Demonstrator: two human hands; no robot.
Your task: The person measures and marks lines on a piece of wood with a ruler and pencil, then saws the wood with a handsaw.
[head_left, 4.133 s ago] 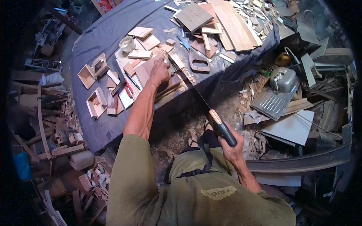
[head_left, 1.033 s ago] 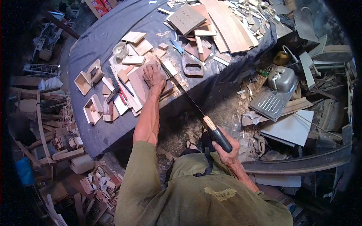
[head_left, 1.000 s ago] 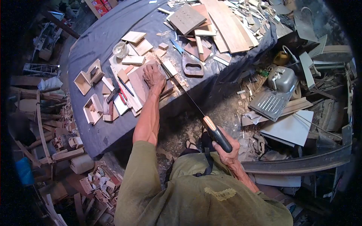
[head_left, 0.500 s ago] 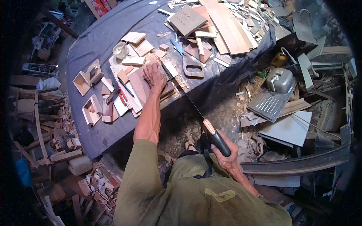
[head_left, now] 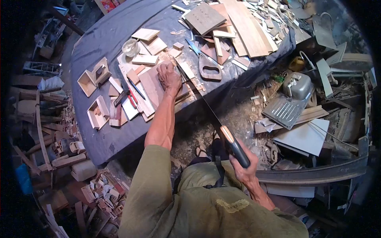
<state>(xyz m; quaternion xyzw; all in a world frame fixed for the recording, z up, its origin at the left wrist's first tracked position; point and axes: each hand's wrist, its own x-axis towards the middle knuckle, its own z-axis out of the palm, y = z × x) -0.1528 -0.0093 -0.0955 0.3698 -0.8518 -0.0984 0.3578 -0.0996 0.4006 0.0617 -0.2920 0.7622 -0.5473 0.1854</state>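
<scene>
My left hand (head_left: 170, 79) presses down on a brown wooden board (head_left: 151, 82), fingers bent against its top near the right edge. A handsaw's black and orange handle (head_left: 237, 148) is wrapped by my right hand (head_left: 245, 163), off the table's front edge. The thin saw blade (head_left: 208, 105) slants up and left from the handle to the board's right side, close to my left hand. Where its teeth meet the wood is too fine to make out. A pale wood strip (head_left: 187, 70) lies just right of the blade.
Dark cloth covers the table (head_left: 107, 139). A second handsaw (head_left: 209, 68) lies to the right. Left are small wooden boxes (head_left: 88, 83), a hammer (head_left: 120, 98), red-handled pliers (head_left: 132, 99) and a glass jar (head_left: 131, 47). A metal sink (head_left: 297, 85) and scrap wood lie beyond the table.
My right hand and the saw handle have drawn slightly back, down and to the right. My left hand stays on the board. The whole view has shifted a little.
</scene>
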